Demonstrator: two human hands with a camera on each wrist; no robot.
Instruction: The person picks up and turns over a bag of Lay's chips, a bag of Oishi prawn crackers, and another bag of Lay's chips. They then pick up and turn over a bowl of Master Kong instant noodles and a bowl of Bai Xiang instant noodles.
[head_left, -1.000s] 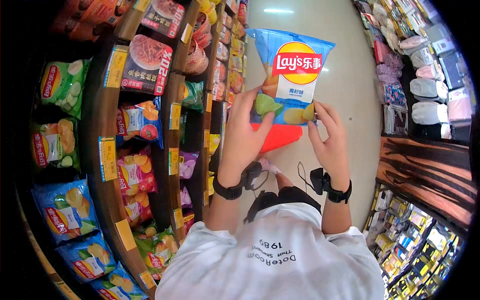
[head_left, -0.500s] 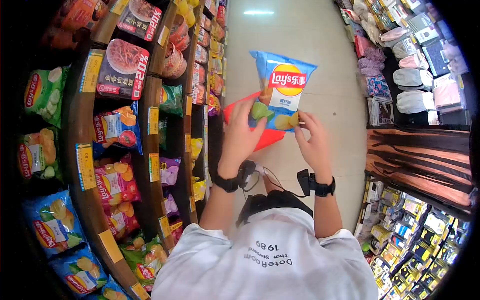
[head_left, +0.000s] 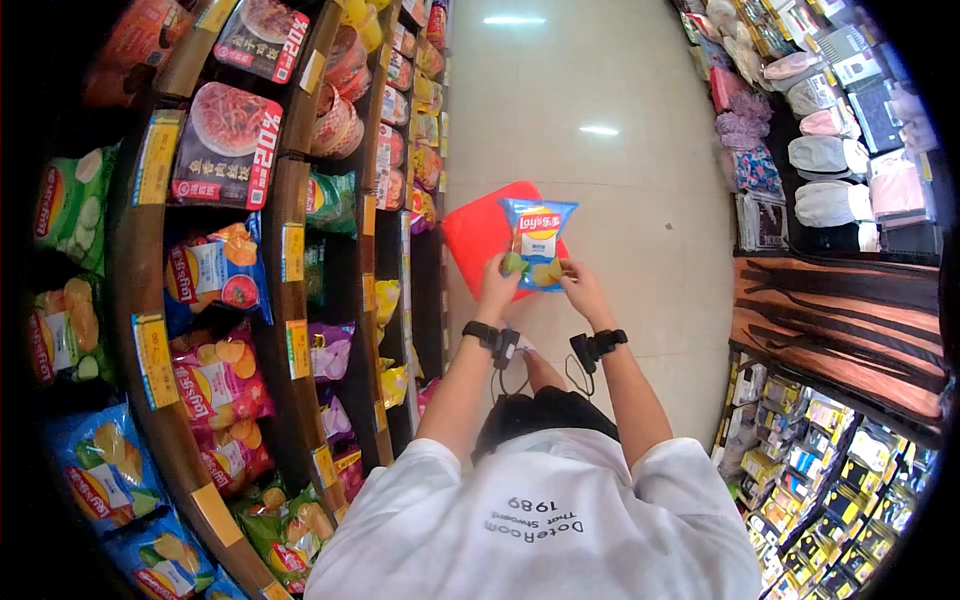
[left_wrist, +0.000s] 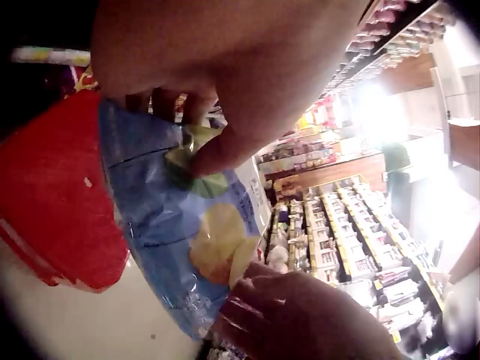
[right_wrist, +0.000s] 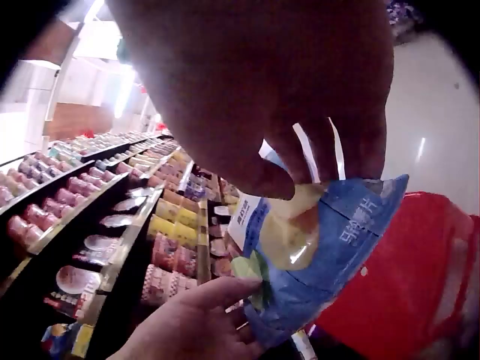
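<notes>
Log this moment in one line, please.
left hand: grips blue Lay's bag, one side | right hand: grips its other side | red object: partly behind bag, head view

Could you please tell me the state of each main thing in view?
Held crisp bag: in both hands, no opening visible
Left hand: grips the bag, thumb on front
Right hand: grips the bag's other side
Red object: partly hidden behind the bag
Black wristbands: worn on both wrists
</notes>
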